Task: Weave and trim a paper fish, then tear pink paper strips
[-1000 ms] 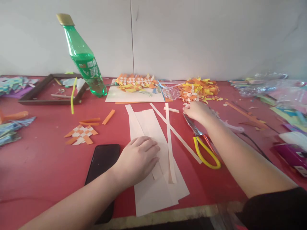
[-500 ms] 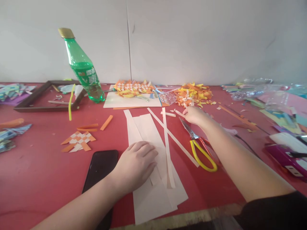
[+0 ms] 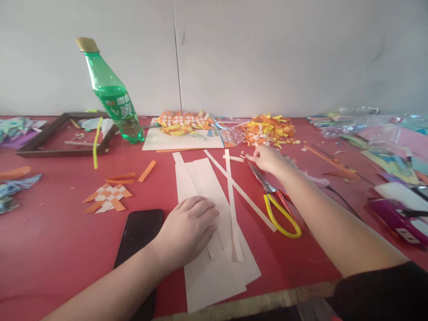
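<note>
My left hand [image 3: 192, 223] lies palm down on the white paper sheets [image 3: 209, 281], fingers stretched out, with a narrow white strip [image 3: 187, 171] running under it. My right hand [image 3: 267, 159] is farther out, thumb and fingers pinched at a small white paper scrap [image 3: 249, 157]. Just below that hand lies a pair of scissors [image 3: 272, 191] with one yellow and one red handle. Between the sheets and the scissors, two long white strips [image 3: 247, 199] cross each other. A woven orange and white paper piece [image 3: 109, 196] sits left of the sheets.
A black phone [image 3: 138, 236] lies beneath my left forearm. At the back are a green bottle [image 3: 115, 102], a brown frame [image 3: 63, 153], a woven paper band [image 3: 183, 121] and an orange and yellow paper heap [image 3: 267, 129]. A purple object [image 3: 396, 220] lies far right.
My right hand has moved a little toward me from beside the paper heap, and a small paper scrap now shows at its fingertips. The left hand stays on the sheets. The view has shifted slightly.
</note>
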A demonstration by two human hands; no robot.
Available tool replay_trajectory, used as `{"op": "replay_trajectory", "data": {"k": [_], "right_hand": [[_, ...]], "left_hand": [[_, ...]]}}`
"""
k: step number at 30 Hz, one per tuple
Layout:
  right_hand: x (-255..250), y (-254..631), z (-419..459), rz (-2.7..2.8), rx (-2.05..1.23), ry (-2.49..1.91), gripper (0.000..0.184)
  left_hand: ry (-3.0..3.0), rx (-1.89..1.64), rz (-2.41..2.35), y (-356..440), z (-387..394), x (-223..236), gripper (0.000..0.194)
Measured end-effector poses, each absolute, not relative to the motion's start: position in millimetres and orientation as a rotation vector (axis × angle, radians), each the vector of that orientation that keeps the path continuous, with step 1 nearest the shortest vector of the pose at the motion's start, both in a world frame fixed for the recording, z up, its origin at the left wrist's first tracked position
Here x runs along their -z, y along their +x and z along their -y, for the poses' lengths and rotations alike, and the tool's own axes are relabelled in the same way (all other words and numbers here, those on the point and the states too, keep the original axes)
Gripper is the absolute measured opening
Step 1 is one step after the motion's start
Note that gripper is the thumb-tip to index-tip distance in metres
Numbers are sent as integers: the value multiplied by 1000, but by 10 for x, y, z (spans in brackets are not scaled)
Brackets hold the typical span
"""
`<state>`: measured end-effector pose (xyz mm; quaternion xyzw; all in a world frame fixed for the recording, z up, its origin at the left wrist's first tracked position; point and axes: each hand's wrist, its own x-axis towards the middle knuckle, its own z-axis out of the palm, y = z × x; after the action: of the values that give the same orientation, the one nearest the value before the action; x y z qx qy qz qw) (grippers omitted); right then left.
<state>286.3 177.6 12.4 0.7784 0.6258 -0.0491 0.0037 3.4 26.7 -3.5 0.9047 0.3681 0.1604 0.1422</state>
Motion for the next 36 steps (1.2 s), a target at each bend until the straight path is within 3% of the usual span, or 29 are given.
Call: {"op": "replay_trajectory", "data": {"k": [12,24,30,32,36], "right_hand": [[-321,2878,-1736,-2331,-103,2491,16],[-362,2886,-1837,-2449,-18,2416,16],[-399,2852,-1798,-2511,-160,2445,15],[-394,2752,-1726,-2624,-19,2512,17],[-363,2419,-1429,-2820,1115,2514,25]], "left_hand": [[2589,-477,-1074,44,-274,40,28],[2584,-466,-1067,44,-269,25,29],[2483,-657,-1058,48,-274,54,25],[2312,-817,-1091,49,-282,53,22],[1670,-1061,-1130,56,-327,26,16]]}}
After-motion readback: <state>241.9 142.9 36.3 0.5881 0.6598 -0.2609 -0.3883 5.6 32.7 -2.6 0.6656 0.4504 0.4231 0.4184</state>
